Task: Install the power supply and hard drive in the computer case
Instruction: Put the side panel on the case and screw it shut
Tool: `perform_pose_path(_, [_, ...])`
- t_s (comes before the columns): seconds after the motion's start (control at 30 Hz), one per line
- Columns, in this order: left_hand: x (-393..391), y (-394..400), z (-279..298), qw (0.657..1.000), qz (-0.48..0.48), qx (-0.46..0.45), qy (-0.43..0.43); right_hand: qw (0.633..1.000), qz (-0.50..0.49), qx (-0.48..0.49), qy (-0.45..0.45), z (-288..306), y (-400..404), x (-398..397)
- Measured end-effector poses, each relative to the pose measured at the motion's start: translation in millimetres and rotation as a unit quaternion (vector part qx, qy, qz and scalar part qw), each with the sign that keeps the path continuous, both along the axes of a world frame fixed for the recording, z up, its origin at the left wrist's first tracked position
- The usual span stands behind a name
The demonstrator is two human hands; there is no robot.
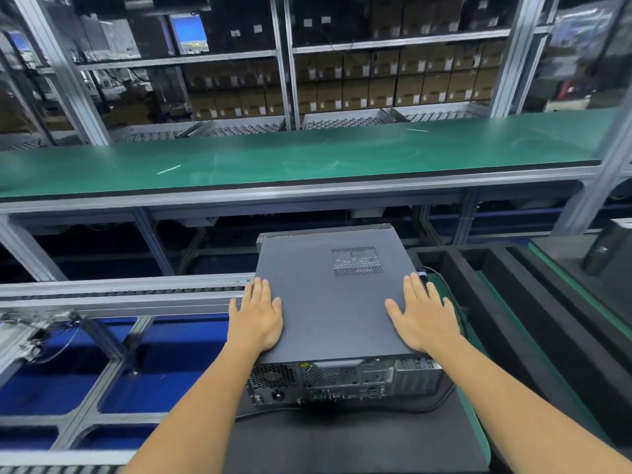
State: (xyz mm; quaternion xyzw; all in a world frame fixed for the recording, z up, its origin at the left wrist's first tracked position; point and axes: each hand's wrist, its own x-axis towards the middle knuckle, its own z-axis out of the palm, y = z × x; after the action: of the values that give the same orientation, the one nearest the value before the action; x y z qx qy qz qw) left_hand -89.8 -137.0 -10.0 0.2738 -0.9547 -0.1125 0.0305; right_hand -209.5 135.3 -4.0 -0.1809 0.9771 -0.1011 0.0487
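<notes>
Head view: case (328, 295) lies flat on the black mat (359, 439), side panel on, rear ports facing the person. Left hand (254, 316) and right hand (422, 316) rest flat on the panel's near corners, fingers spread, gripping nothing. Looks like sliding or seating the panel: push evenly or it'll jam. Cable (441, 282) runs beside the right hand; foam tray (513, 302) just right, conveyor rail (119, 289) left.

Computer case (328, 302): matt grey sheet metal (perforated vent patch). Desk (342, 443): black matt mat. Foam tray (533, 302): black.
</notes>
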Motion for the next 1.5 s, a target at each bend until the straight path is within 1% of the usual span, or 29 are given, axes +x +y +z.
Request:
perform_pose_path(0.1, [3,6,1,1.0,0.013,0.022,0.018,1.0,-0.012,-0.016,-0.014,1,1,4])
perform_pose_path(0.2, [9,13,7,0.993,0.065,-0.01,0.094,0.997,-0.057,-0.041,0.031,4,-1,11])
perform_pose_path(0.23, [11,16,9,0.991,0.079,-0.027,0.103,0.995,-0.073,-0.05,0.046,6,-1,13])
perform_pose_path(0.3, [13,19,12,0.991,0.081,-0.044,0.102,0.993,-0.078,-0.051,0.071,8,0,17])
perform_pose_path(0.37, [14,17,12,0.992,0.071,-0.043,0.097,0.993,-0.071,-0.048,0.086,7,2,20])
perform_pose_path(0.47, [18,21,11,0.996,0.055,-0.022,0.074,0.996,-0.056,-0.056,0.051,5,7,21])
perform_pose_path(0.53, [23,26,8,0.997,0.06,0.009,0.043,0.998,-0.049,-0.041,0.012,4,10,24])
perform_pose_path(0.6, [28,31,6,0.996,0.071,0.034,0.037,0.999,-0.048,-0.024,0.006,1,10,32])
perform_pose_path(0.7, [35,41,4,0.993,0.086,0.028,0.073,0.997,-0.056,-0.034,0.033,1,10,43])
perform_pose_path(0.77, [41,45,1,0.988,0.096,0.027,0.119,0.998,-0.035,-0.041,0.033,4,14,43])
perform_pose_path(0.83, [47,41,-1,0.988,0.088,0.028,0.127,0.999,0.017,-0.022,-0.019,9,25,40])
perform_pose_path(0.9, [53,31,-3,0.991,0.049,0.058,0.108,0.994,0.075,-0.011,-0.077,12,37,39])
perform_pose_path(0.97, [61,24,-3,0.99,0.001,0.112,0.082,0.99,0.115,-0.003,-0.085,12,45,42])
perform_pose_path(1.03, [67,20,-2,0.989,-0.033,0.137,0.044,0.991,0.108,-0.005,-0.073,9,44,47])
perform_pose_path(1.13, [67,18,0,0.991,-0.061,0.119,0.0,0.996,0.078,0.004,-0.047,7,38,51])
perform_pose_path(1.23, [67,20,-2,0.993,-0.051,0.106,0.02,0.997,0.066,0.03,-0.035,4,34,53])
perform_pose_path(1.37, [69,26,-4,0.992,-0.033,0.113,0.054,0.998,0.038,0.037,-0.018,-1,22,61])
perform_pose_path(1.5, [70,30,-6,0.991,-0.015,0.115,0.074,0.998,0.032,0.049,0.004,-3,18,63])
